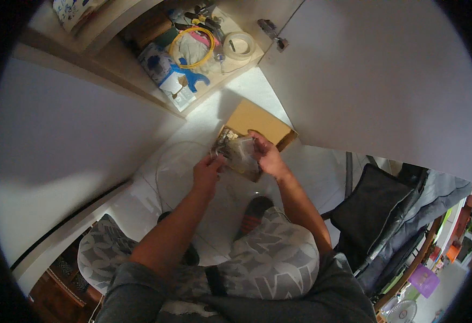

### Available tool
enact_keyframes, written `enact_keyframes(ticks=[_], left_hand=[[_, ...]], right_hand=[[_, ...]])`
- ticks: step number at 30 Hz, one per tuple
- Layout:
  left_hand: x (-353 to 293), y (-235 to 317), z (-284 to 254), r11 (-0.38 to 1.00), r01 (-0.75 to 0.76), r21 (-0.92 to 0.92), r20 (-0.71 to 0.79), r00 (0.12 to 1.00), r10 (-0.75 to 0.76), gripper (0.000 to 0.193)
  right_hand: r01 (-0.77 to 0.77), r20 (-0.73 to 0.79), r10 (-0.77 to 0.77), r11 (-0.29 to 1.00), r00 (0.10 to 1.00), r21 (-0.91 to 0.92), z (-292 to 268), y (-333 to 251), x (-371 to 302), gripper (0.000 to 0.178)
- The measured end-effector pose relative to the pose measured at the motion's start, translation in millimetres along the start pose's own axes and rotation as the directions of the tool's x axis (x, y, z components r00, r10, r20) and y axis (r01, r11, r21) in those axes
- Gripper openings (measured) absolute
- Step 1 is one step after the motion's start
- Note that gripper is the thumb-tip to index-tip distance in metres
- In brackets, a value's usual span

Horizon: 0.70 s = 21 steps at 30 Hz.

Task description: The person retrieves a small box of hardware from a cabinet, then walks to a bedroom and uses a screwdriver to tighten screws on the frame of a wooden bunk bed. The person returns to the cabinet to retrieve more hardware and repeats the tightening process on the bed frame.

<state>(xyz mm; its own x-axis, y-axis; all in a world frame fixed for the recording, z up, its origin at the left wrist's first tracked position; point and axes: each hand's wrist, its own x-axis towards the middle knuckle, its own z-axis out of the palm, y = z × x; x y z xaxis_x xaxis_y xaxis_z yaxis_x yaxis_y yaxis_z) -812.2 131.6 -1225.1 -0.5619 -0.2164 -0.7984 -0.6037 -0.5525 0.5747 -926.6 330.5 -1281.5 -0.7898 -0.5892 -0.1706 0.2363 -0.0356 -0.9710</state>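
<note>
A clear plastic bag is stretched between my two hands, above an opened cardboard box on the floor. My left hand pinches the bag's left side, fingers closed. At its other side my right hand grips the edge with thumb and fingers. What the bag contains is too blurred to name. Small pale and metallic pieces show in the box just beyond the bag, while the bag and hands hide much of the box's inside.
Ahead, an open cabinet shelf carries a yellow cable coil, a roll of masking tape, a blue plastic piece and several tools. Its door stands open at right. A black padded bag rests to the right.
</note>
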Motion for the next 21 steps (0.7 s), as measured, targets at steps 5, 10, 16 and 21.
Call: enact_keyframes(ticks=[5,10,16,21], left_hand=[[-5.3,6.8,1.7,1.0,0.001,0.009,-0.052,0.999,0.0,0.017],[-2.3,8.1,6.0,1.0,0.007,0.013,-0.004,1.0,-0.007,0.017],[-8.9,9.7,19.4,0.997,0.0,-0.082,0.134,0.991,0.011,0.017],[-11.6,16.2,28.7,0.993,-0.079,-0.089,0.231,0.968,0.098,0.02]], right_hand=[[-0.287,-0.126,0.275,0.953,0.953,-0.093,-2.6,-30.6,-5.5,0.061],[-0.225,-0.109,0.217,0.972,0.97,-0.067,-10.4,-68.3,-4.4,0.051],[-0.309,0.086,0.299,0.877,0.95,0.367,-14.5,-108.6,3.0,0.039],[-0.295,0.129,0.266,0.823,0.955,0.486,-7.8,-118.9,0.6,0.037]])
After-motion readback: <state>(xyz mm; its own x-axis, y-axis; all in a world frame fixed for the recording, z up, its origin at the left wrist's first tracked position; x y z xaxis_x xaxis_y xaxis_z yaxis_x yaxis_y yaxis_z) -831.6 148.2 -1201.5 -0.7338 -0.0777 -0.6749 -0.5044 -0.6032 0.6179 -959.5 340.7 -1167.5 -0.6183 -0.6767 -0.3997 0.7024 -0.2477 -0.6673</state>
